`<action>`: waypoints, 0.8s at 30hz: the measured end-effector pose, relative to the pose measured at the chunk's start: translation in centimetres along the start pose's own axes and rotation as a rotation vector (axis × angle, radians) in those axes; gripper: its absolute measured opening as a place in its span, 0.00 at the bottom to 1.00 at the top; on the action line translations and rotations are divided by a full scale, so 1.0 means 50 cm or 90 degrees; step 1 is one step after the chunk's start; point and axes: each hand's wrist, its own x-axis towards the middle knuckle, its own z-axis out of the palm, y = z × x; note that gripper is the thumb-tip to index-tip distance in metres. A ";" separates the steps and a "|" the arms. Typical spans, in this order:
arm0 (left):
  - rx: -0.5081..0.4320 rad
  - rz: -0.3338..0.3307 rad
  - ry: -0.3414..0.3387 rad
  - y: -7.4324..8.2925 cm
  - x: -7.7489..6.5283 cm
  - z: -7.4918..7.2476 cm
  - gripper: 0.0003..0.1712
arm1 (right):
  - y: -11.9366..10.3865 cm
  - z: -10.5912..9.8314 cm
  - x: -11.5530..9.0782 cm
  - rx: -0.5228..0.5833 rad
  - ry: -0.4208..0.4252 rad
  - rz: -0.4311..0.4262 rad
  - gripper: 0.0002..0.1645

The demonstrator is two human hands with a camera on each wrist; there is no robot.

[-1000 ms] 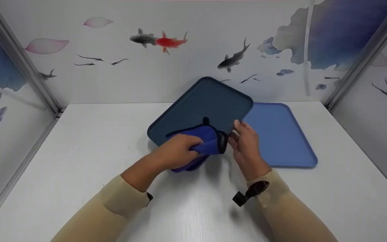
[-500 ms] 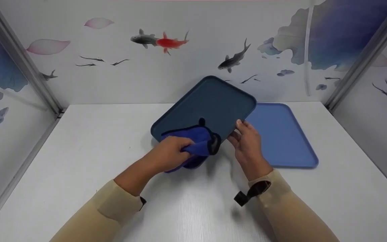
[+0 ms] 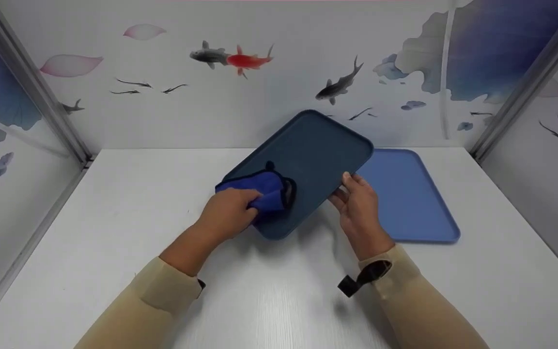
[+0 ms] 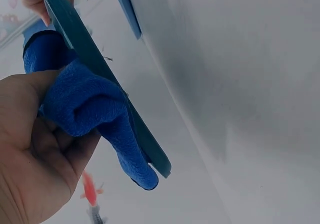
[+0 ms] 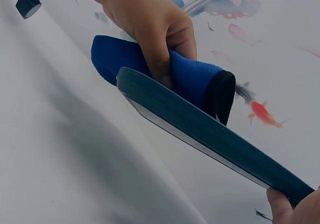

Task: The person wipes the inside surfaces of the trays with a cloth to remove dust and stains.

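Note:
A dark teal tray (image 3: 322,150) is held tilted over the white table, its inner face toward the head camera. My right hand (image 3: 359,208) grips its right edge, thumb on the near side. In the right wrist view the tray's rim (image 5: 200,129) runs down to that hand's fingers (image 5: 280,206). My left hand (image 3: 225,213) holds a bunched blue cloth (image 3: 259,186) with black edging against the tray's lower left part. The left wrist view shows the cloth (image 4: 90,98) folded between thumb and fingers, lying along the tray (image 4: 145,139).
A lighter blue tray (image 3: 410,198) lies flat on the white table (image 3: 114,232) at the right, partly behind the dark tray. White panels (image 3: 162,116) printed with fish and petals stand at the back and sides, joined by metal posts (image 3: 41,87).
My left hand has moved the cloth leftward and slightly up across the tray, uncovering its lower corner. The tray and my right hand have shifted slightly right.

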 end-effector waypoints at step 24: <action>-0.020 -0.162 0.124 -0.033 0.079 -0.005 0.14 | -0.001 0.008 -0.006 -0.020 -0.013 0.013 0.32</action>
